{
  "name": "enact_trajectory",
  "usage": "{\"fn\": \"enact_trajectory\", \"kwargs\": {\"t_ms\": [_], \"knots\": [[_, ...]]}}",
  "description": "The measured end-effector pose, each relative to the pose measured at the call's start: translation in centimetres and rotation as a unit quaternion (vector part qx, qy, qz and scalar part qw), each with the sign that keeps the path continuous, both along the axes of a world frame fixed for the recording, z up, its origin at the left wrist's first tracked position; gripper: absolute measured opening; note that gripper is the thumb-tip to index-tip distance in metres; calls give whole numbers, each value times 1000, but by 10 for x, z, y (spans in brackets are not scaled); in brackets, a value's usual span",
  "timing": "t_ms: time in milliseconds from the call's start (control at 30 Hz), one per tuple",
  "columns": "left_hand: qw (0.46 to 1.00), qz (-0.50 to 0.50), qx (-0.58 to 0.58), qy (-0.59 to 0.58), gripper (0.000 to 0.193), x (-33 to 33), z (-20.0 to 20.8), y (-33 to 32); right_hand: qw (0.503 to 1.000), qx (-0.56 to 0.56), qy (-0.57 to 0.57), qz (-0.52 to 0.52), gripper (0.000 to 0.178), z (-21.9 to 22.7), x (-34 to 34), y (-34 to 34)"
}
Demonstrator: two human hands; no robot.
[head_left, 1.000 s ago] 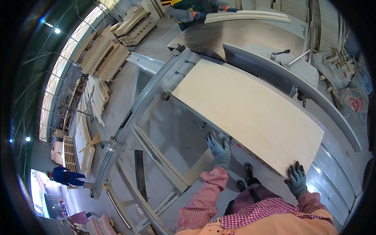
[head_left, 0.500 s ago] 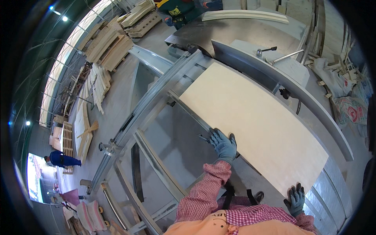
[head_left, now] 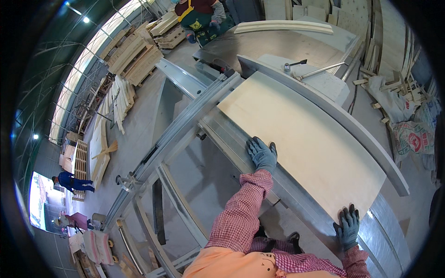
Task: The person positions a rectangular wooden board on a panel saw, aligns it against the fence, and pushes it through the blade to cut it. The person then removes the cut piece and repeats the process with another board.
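Feeding a plywood sheet (head_left: 301, 139) across a sliding panel-saw surface (head_left: 259, 153), by the look of it. Lying flat, pale face up, long axis running from near right to far left, its right long edge against the curved grey guard rail (head_left: 352, 125).

Left hand (head_left: 262, 154), in a blue-grey work glove, fingers spread and laid flat on the sheet's left long edge, palm down, pressing rather than clasping. Right hand (head_left: 347, 227), gloved the same, fingers splayed and curled over the near corner of the sheet, resting on it, not closed round anything. Red-checked sleeves (head_left: 236, 213) coming in from the lower edge.

Far beyond the sheet, another worker in a green bib (head_left: 197, 18) standing at the machine's far end beside a long pale board (head_left: 282, 27). Stacks of timber (head_left: 132, 51) to the far left; sacks (head_left: 410, 136) and offcuts on the floor to the right.

Judged step: sheet squared up and being guided forward. Next move likely calling for steady, even pressure from both hands, keeping the right edge tight to the rail, fingers clear of the cut line, no twisting of the sheet.
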State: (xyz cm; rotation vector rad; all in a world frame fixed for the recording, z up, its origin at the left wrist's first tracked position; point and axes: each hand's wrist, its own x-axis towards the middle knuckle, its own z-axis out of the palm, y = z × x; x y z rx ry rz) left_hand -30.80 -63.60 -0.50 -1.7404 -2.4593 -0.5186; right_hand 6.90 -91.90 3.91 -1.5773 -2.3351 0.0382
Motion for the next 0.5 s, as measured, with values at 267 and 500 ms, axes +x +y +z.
{"fn": "enact_trajectory", "kwargs": {"t_ms": [267,500], "knots": [[998,-6,25,-57,79,-4,7,6,1000,-1,-17,12,53,8,-5,16],[998,7,-8,-60,79,-7,13,9,999,-30,-17,23,53,19,-13,24]]}}
